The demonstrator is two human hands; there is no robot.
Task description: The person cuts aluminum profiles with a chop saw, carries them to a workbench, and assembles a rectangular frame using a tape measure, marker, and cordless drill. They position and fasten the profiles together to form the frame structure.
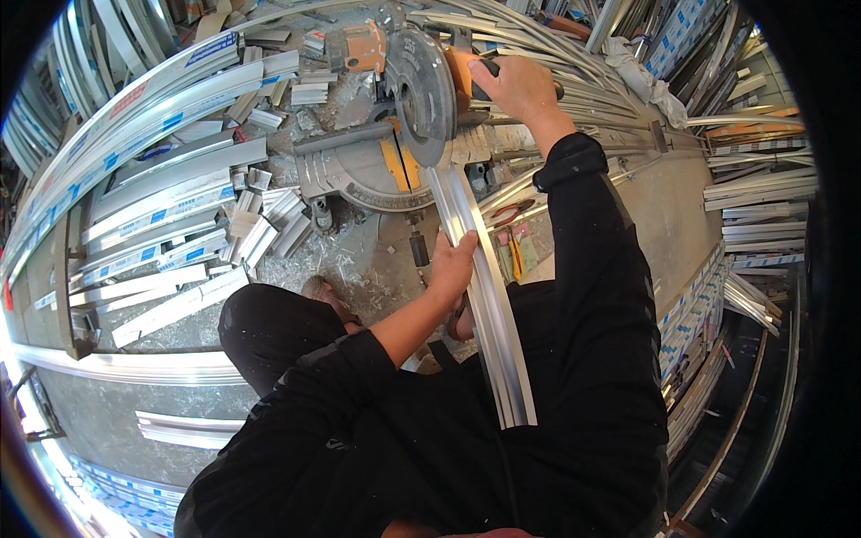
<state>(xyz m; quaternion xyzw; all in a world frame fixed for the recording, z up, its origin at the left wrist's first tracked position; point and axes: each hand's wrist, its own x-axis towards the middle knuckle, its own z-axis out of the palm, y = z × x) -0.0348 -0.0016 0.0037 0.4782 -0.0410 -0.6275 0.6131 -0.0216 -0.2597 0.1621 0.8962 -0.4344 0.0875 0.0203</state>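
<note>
Right grip (522, 88): wraps the black handle (487, 67) of an orange-and-grey mitre saw (459, 76). Left grip (454, 262): clasps one long, silver, grooved metal profile (500, 336), slanting up to the saw (upper end beside the round grey disc (421, 99)). Right of profile: yellow-handled tool (517, 258).

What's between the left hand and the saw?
In the head view, a bare stretch of the profile runs from the left hand up toward the saw.
</note>
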